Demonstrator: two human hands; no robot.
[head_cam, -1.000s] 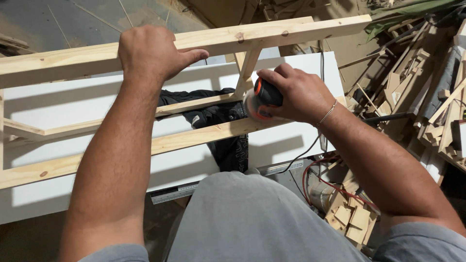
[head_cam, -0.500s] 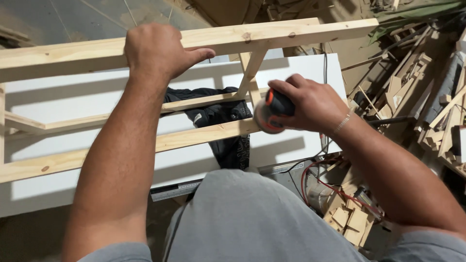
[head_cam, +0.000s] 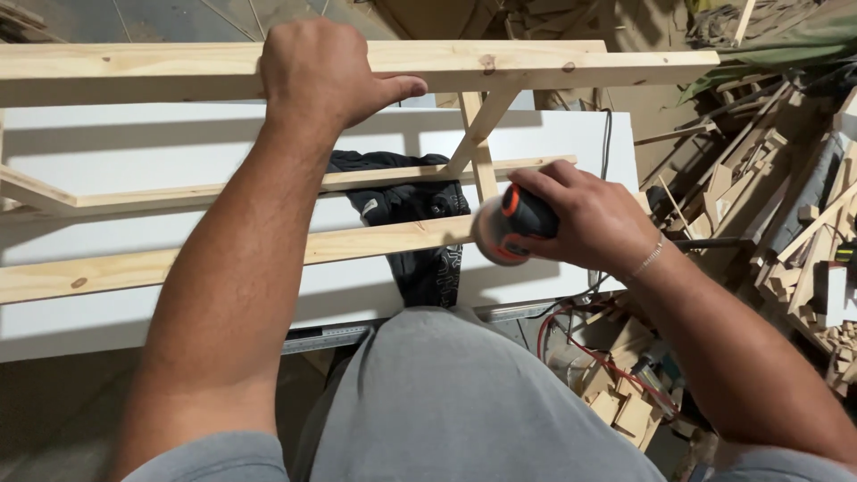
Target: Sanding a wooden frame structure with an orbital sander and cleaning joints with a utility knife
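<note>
At the bottom of the frame is the person's grey shirt (head_cam: 455, 402). Just above it, right of centre, the right hand (head_cam: 594, 223) wraps its fingers around an orange-and-black sander (head_cam: 509, 228), whose round pad presses on the right end of the near rail (head_cam: 223, 257) of a pine frame (head_cam: 478, 134). A black cloth (head_cam: 415, 210) lies under the frame at centre, on a white board (head_cam: 178, 143) that spans the left and middle. A metal ruler (head_cam: 326, 336) runs along the board's near edge. At the right edge lie wood scraps (head_cam: 786, 223), with a red cable (head_cam: 589, 344) lower down. At the top, the left hand (head_cam: 321, 71) grips the far rail (head_cam: 536, 62), fingers curled over it and thumb stretched to the right.
</note>
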